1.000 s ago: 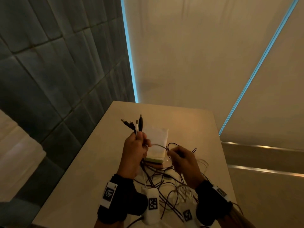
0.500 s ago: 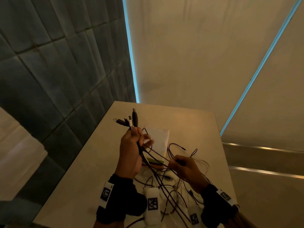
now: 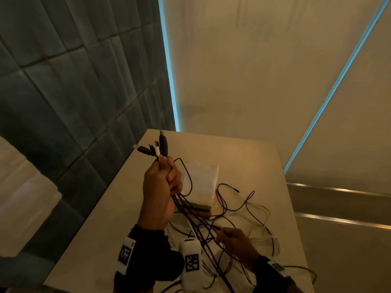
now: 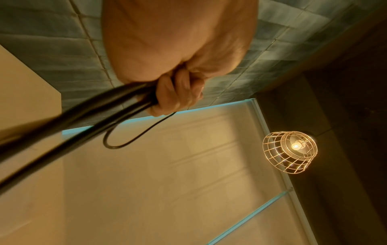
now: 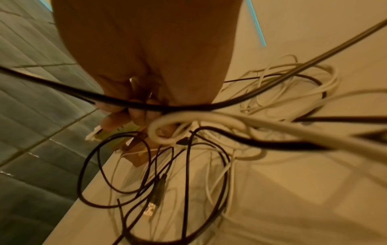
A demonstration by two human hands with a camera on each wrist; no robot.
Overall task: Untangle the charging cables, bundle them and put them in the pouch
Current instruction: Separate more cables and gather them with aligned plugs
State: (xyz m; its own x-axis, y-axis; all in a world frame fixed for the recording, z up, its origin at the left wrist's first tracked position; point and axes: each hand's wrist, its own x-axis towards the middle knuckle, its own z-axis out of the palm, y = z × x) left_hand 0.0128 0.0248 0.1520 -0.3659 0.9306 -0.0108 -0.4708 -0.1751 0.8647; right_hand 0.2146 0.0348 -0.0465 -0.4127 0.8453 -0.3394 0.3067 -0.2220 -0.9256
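A: 4 plugs stand above the left hand, fist closed round the cables. Cable axis?

B: Strands run taut from the fist down and toward the person, to the tangle on the table. Plugs point up and away.

A: Right hand?

B: Low, nearest the tangle, fingers pinching 1 dark strand. Judgement: next pull follows that axis, away from the left fist.

A: Pouch?

B: Flat on the table, just behind the left hand, long axis running away from the person. Cables not yet inside.

Beige table, tangled cables, white pouch lying flat
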